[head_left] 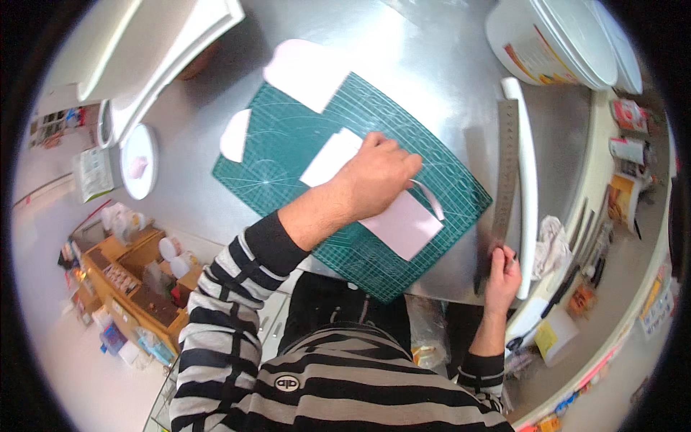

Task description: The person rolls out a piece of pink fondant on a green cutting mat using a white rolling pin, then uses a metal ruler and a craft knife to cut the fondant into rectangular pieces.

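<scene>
A pale pink sheet [404, 227] lies on a green cutting mat [374, 266], with a white piece [331, 158] beside it to the upper left. My left hand [381, 173] is closed above the sheet, its fingers pinching a thin pale strip [430, 200] that curls down at the right. My hand hides part of the sheet. At the right, the closed fingers of my right hand [502, 277] are at the near end of a long metal ruler [507, 158]. A small dark spot shows between those fingers, too small to name.
A white rolling pin [527, 194] lies right of the ruler, and white buckets [554, 43] stand at the far right. Pale offcuts [306, 72] rest at the mat's far left side. A crumpled white cloth [551, 248] sits near the right edge; a round white dish [138, 162] is at left.
</scene>
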`<state>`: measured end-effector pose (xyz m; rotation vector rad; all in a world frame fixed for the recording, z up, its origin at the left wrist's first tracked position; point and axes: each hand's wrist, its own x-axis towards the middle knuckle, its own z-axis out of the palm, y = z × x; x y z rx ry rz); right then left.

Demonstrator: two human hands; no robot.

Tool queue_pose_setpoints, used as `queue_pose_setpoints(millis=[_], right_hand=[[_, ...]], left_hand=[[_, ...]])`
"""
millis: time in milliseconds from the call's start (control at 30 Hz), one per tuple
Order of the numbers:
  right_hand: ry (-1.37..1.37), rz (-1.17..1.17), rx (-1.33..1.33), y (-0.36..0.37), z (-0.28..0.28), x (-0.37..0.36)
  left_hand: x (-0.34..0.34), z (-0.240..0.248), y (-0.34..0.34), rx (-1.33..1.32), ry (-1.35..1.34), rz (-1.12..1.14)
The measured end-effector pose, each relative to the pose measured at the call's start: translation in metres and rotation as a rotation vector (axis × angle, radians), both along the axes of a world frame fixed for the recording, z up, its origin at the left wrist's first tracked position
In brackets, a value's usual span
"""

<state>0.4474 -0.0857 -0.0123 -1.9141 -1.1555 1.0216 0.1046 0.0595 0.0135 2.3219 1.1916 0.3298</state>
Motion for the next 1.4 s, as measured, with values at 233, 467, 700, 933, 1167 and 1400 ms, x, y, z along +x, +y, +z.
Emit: queue_pose_setpoints(millis=[233,467,700,933,1167,1400], right_hand=[[0.043,0.001,-0.001,-0.001,0.006,-0.006],[0.052,0.050,-0.010,0.004,0.013,-0.025],[-0.318,0.306,-0.090,-0.013,0.043,-0.073],[-0.281,0.526,-0.315,-0.038,0.064,-0.129],[0.036,0.535,-0.485,-0.096,0.051,-0.205],[0.085,0.484,-0.558,-0.115,0.050,-0.249]], left_hand=[[-0.126,0.031,-0.037,-0.129,-0.396,0.567],[-0.230,-0.004,-0.096,0.078,0.108,0.855],[-0.131,0.006,-0.121,0.334,-0.131,0.375],[-0.105,-0.018,-0.115,0.125,-0.279,0.210],[-0.164,-0.022,-0.089,0.159,-0.211,0.014],[-0.178,-0.029,-0.083,0.060,-0.197,-0.072]])
